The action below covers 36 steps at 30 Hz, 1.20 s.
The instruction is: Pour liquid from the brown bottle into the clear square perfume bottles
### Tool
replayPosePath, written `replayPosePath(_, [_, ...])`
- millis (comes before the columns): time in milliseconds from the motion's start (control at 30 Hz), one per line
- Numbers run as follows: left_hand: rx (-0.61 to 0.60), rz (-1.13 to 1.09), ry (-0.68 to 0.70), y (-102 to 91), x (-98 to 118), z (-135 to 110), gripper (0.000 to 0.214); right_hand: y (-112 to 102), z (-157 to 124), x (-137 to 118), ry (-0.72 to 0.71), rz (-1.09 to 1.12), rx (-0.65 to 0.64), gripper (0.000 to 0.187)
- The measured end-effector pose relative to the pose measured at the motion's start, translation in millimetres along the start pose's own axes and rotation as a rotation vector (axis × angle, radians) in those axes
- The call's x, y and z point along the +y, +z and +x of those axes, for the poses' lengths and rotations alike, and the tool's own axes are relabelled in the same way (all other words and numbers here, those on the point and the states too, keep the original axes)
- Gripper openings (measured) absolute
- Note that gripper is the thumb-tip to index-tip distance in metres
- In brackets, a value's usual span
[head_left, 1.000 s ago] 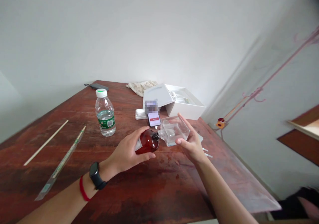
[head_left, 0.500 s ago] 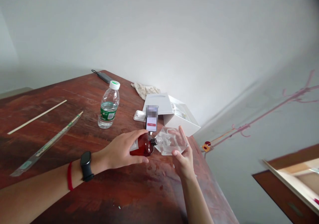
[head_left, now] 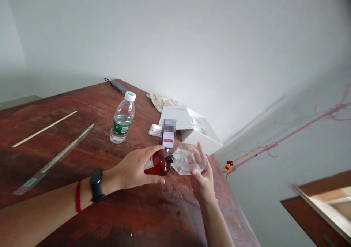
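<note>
My left hand (head_left: 134, 167) is wrapped round a bottle of dark red liquid (head_left: 161, 163), tilted on its side with its black threaded neck pointing right. A clear, angular glass container (head_left: 188, 161) is gripped in my right hand (head_left: 203, 183), thumb on the near side and fingers on the far side. The red bottle's neck meets the left end of the clear container; whether it goes inside I cannot tell. Both are held above the table, close to a lit phone (head_left: 168, 140).
On the wooden table (head_left: 131, 206) stand a water bottle (head_left: 121, 120) and an open white box (head_left: 201, 137). A thin stick (head_left: 45, 128), a stick in a clear sleeve (head_left: 55, 161), a white case (head_left: 155, 130), a cloth (head_left: 161, 101) and a grey pouch (head_left: 116, 86) lie around.
The view has shifted slightly, so everything appears a little further right and lower. Both hands keep their grip, and the red bottle stays against the clear container.
</note>
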<state>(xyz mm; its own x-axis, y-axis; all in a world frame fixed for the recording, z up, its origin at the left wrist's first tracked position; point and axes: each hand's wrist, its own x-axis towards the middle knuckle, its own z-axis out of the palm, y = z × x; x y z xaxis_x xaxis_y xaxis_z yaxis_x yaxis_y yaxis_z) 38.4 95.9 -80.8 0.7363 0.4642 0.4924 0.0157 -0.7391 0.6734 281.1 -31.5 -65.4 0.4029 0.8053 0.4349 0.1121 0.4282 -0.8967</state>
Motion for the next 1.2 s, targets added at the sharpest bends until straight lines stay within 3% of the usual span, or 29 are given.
replayPosePath(333, [0.019,-0.048,0.01,-1.3,1.0,-1.3,0.092,3.3,2.2,-3.9,0.066,-0.032,0.015,0.108])
replayPosePath(1200, [0.071,-0.098,-0.019,4.1,7.6,-5.8,0.079,7.5,4.1,-25.0,0.028,-0.135,-0.057,0.102])
